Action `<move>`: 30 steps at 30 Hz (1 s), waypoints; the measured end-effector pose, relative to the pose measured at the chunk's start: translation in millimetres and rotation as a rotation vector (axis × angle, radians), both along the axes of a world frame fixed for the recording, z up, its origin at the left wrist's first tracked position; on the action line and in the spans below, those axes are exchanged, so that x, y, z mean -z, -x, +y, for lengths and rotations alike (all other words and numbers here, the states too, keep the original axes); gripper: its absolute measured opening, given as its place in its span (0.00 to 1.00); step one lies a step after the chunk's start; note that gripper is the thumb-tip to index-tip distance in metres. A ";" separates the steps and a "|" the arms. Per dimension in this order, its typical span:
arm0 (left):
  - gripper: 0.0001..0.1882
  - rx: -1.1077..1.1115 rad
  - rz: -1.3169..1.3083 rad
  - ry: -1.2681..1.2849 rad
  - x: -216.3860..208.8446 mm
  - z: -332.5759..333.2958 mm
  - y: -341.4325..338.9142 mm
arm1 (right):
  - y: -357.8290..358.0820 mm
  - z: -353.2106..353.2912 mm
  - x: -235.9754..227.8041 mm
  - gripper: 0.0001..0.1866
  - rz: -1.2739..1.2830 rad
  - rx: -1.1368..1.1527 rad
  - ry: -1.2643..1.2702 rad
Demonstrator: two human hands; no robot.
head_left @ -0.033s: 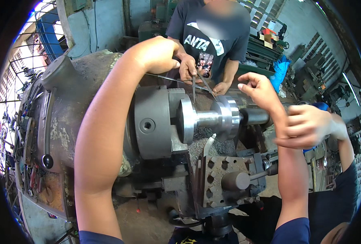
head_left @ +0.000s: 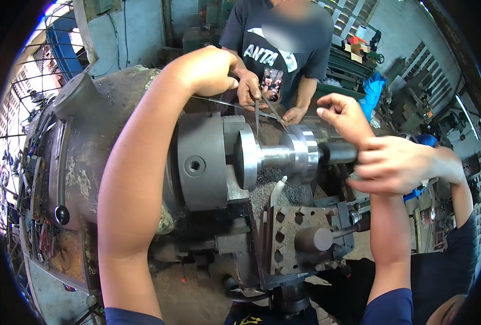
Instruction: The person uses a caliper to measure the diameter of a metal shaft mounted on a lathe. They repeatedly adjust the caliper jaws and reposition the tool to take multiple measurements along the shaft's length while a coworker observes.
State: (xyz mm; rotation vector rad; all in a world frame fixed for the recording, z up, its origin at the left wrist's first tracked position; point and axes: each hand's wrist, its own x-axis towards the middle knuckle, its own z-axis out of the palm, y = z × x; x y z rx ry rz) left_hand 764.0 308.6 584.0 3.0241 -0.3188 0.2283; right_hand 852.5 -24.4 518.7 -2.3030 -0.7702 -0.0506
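My left hand [head_left: 213,69] is raised over the lathe's headstock, wrist bent, thumb pointing right. Most of its fingers are hidden, so its grip cannot be made out. Below it runs a thin metal rod [head_left: 218,101]; whether the hand touches it is unclear. To the right, my right hand [head_left: 344,115] hovers above the tailstock end, loosely curled with a gap between thumb and forefinger, nothing visible in it. Between my arms, a shiny flanged metal workpiece [head_left: 275,156] sits in the chuck [head_left: 201,162]. A person opposite holds outside calipers [head_left: 258,116], legs reaching down beside the workpiece.
A tool post [head_left: 305,238] with a lever stands in front of the workpiece, its cutting tool [head_left: 278,189] pointing up toward it. Metal chips [head_left: 266,190] lie beneath. Another person's blurred hand [head_left: 395,165] crosses over my right forearm. Assorted tools [head_left: 42,238] lie at far left.
The other person's blurred hand at right has shifted left, farther across my right forearm. My hands, the calipers and the workpiece stay nearly as they were.
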 end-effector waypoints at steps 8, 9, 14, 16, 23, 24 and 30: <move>0.23 -0.005 -0.040 -0.014 8.3 -0.5 -2.6 | -9.6 -10.0 -0.9 0.13 0.016 0.011 -0.100; 0.23 0.001 -0.041 -0.025 9.0 0.3 -3.8 | -9.7 -10.3 -1.0 0.13 0.025 -0.012 -0.115; 0.22 -0.028 -0.087 -0.052 17.9 2.7 -10.1 | -8.9 -11.7 -2.6 0.15 -0.015 0.007 -0.075; 0.22 -0.009 -0.099 -0.029 21.0 4.4 -12.0 | -8.2 -12.4 -3.4 0.15 -0.037 0.006 -0.062; 0.22 0.070 -0.126 -0.013 23.2 12.4 -16.4 | -10.6 -13.1 -4.1 0.17 -0.074 0.006 -0.025; 0.22 0.065 -0.122 -0.016 23.2 12.6 -16.5 | -11.0 -12.8 -4.1 0.17 -0.070 -0.034 -0.054; 0.22 0.052 -0.131 -0.020 23.0 9.2 -13.6 | -5.5 -14.0 -8.5 0.16 -0.041 -0.055 -0.042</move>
